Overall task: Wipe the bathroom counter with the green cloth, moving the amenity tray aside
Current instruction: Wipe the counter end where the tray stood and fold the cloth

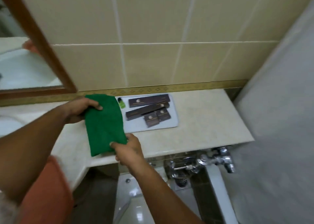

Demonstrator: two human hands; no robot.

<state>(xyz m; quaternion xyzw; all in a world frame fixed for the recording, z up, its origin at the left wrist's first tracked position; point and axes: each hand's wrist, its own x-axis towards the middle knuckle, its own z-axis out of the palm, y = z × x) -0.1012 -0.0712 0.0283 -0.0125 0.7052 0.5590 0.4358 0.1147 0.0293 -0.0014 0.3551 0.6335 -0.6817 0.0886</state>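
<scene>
The green cloth is stretched between both hands at the centre-left of the frame, just above the worktop. The left hand is closed over its upper edge, thumb across the fabric; the right hand pinches its lower right corner between thumb and fingers. This looks like the cloth being readied, with wiping not yet begun. The amenity tray sits just right of the cloth against the back wall, carrying dark boxes and a small green bottle. Next, one hand probably has to let go of the cloth and slide the tray level toward the bare right end. The worktop is pale marble-like stone; beige tiles rise behind, a wood-framed mirror fills the upper left, chrome taps sit lower right.
</scene>
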